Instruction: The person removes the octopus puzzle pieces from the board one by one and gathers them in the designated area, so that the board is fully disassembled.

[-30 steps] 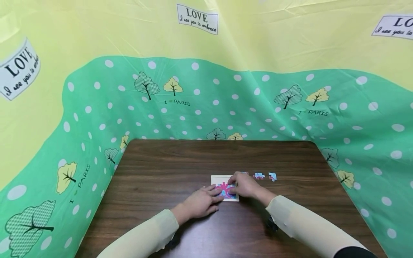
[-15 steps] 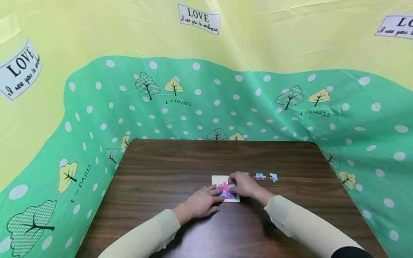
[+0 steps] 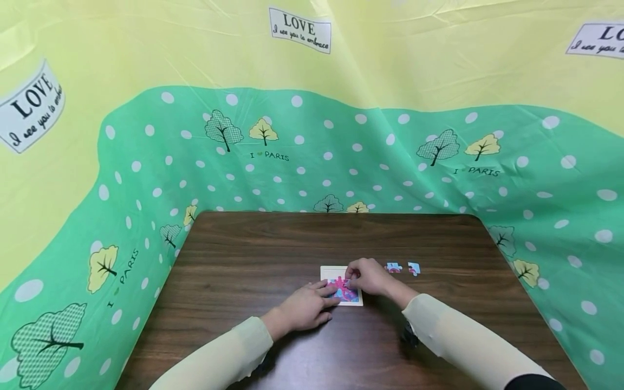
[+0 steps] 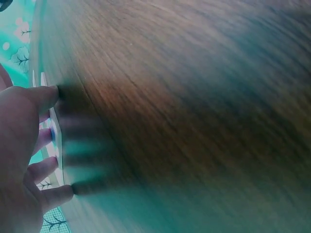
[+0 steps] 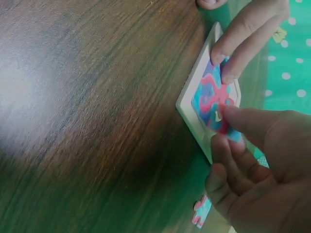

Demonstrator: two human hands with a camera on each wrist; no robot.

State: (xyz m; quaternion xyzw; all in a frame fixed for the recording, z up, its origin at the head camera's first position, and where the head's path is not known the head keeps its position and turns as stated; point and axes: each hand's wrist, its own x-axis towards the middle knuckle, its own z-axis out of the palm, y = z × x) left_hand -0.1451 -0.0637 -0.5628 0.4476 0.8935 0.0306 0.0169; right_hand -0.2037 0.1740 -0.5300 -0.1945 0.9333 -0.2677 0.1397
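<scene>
A small puzzle board (image 3: 333, 272) with a pale frame lies on the table, partly filled with pink and blue picture pieces (image 3: 347, 294). My left hand (image 3: 304, 307) rests on its left side, fingers stretched out over the picture; the left wrist view shows the thumb and a finger on the tabletop beside the board. At the board's right side, my right hand (image 3: 371, 277) is bent over it. In the right wrist view, the right thumb and fingers pinch a pink and blue puzzle piece (image 5: 234, 134) at the board's edge. The fingers hide part of that piece.
Two loose puzzle pieces, one with a tab (image 3: 392, 267) and one farther right (image 3: 414, 268), lie beyond the right hand. The brown wooden table (image 3: 244, 244) is bordered by a green and yellow printed cloth (image 3: 292, 135).
My right hand has shifted slightly at the board, and the loose piece that showed just behind it is now out of sight. The left hand stays in place on the board.
</scene>
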